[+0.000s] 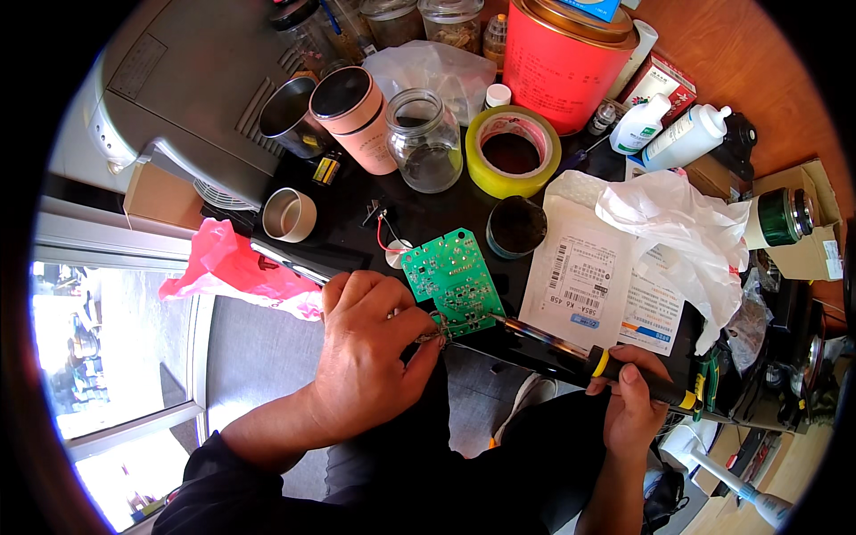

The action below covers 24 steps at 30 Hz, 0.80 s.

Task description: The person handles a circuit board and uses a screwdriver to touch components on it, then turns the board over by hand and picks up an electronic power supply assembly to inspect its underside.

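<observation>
A green circuit board (452,278), its face dotted with solder joints, lies at the table's front edge. My left hand (367,357) is closed in a pinch at the board's lower left corner, over a small dark part with metallic bits; the fingers hide most of it. My right hand (631,397) grips the black and yellow handle of a soldering iron (544,338). Its tip meets the board near the lower right edge. Red and black wires lead to a white round piece (399,254) beside the board.
Behind the board stand a glass jar (424,147), a pink tumbler (352,116), yellow tape (510,153) and a red canister (566,67). A dark cup (516,227) sits just right of it. Printed papers (580,276) and crumpled white plastic (673,223) lie farther right.
</observation>
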Tool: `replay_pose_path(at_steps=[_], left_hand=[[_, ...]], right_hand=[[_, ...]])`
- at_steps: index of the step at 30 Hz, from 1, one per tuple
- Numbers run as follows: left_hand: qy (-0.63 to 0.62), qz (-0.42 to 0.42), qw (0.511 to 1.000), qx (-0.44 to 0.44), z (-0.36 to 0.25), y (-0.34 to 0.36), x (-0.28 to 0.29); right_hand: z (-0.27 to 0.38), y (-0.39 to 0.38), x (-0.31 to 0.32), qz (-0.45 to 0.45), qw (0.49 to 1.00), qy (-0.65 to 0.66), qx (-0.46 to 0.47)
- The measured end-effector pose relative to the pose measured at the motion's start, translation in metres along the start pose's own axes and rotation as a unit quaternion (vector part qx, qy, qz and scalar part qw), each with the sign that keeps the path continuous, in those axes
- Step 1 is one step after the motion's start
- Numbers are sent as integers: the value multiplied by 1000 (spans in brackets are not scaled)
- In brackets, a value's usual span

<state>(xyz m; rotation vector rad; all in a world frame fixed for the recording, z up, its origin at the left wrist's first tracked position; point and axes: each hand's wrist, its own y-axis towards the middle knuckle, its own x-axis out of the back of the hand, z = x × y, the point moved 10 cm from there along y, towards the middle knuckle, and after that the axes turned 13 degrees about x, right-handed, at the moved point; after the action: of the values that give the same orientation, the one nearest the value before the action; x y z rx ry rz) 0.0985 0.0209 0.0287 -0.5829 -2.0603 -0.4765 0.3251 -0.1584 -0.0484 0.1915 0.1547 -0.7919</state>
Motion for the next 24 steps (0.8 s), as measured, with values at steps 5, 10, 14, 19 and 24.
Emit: replay_pose_path(at_steps=[5, 10, 14, 19, 24], left_hand=[[2, 0, 1000, -3, -1, -1, -1], [-1, 1, 1000, 3, -1, -1, 0], [-2, 2, 1000, 4, -1, -1, 0], [-4, 1, 1000, 6, 0, 0, 0], [-3, 5, 1000, 8, 1, -1, -2]], right_hand=[[0, 0, 0, -2, 1000, -2, -2], [0, -1, 3, -12, 1000, 0, 4], [0, -1, 2, -3, 1000, -2, -2], [0, 0, 1, 2, 1000, -3, -7], [-1, 0, 1, -2, 1000, -1, -9]])
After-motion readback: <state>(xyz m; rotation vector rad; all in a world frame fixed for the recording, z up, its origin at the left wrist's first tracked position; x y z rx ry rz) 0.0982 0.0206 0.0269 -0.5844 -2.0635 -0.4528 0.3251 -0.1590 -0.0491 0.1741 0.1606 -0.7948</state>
